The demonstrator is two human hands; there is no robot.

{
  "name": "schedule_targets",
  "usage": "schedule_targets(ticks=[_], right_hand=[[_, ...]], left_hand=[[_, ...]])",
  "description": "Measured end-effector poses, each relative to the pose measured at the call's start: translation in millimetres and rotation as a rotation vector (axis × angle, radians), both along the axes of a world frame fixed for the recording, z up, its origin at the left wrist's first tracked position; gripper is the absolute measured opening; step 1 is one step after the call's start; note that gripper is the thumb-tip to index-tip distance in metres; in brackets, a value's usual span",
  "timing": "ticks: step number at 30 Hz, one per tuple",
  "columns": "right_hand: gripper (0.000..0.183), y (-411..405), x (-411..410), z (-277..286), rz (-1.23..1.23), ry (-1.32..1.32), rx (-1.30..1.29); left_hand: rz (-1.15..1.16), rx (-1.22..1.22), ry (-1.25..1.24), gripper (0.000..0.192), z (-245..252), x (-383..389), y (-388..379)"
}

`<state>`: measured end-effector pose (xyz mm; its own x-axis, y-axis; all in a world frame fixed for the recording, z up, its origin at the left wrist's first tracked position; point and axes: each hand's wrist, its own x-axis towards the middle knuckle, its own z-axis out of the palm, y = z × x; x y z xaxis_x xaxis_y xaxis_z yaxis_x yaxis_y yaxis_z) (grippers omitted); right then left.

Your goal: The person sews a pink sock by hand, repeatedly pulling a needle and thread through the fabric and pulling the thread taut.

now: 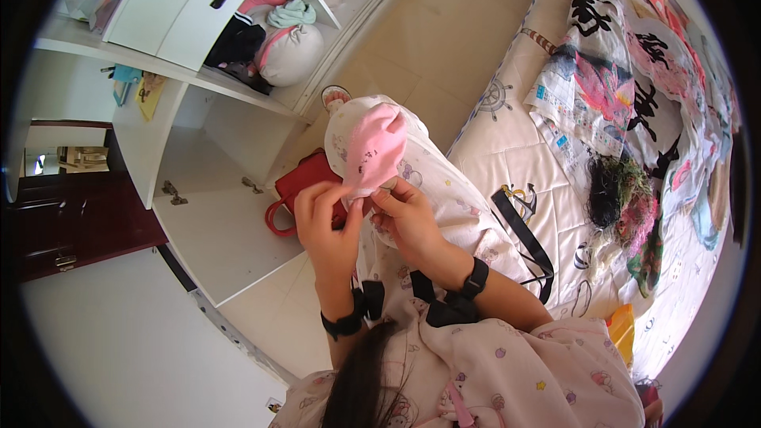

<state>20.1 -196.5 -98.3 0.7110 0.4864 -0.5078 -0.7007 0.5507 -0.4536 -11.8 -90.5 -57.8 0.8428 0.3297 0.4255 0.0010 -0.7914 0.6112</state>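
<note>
A small pink cloth item, which looks like a sock, lies over my raised knee, with small dark marks on it. My left hand pinches the left side of its near edge between thumb and fingers. At the right side of that same edge, my right hand grips the fabric with thumb and forefinger. The two hands are close together above my lap. Beneath them spread my pale patterned pajama trousers. A red handbag stands behind my left hand, partly hidden by it.
On the right is a bed bearing printed fabrics, bundles of thread and a black strap. To the left stands a white cabinet with an open lower compartment. A stuffed round bag and clothes fill its shelf.
</note>
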Motion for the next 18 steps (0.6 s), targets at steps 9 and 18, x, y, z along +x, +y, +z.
schedule_targets(ticks=[9,18], right_hand=[[0.006,8,-4,-4,-0.003,-0.036,-0.032],[0.007,6,0,-2,-0.057,-0.298,-0.292]], left_hand=[[-0.027,-0.875,0.395,0.039,-7,-16,-4],[0.176,-1.023,0.252,0.013,-18,11,-4]])
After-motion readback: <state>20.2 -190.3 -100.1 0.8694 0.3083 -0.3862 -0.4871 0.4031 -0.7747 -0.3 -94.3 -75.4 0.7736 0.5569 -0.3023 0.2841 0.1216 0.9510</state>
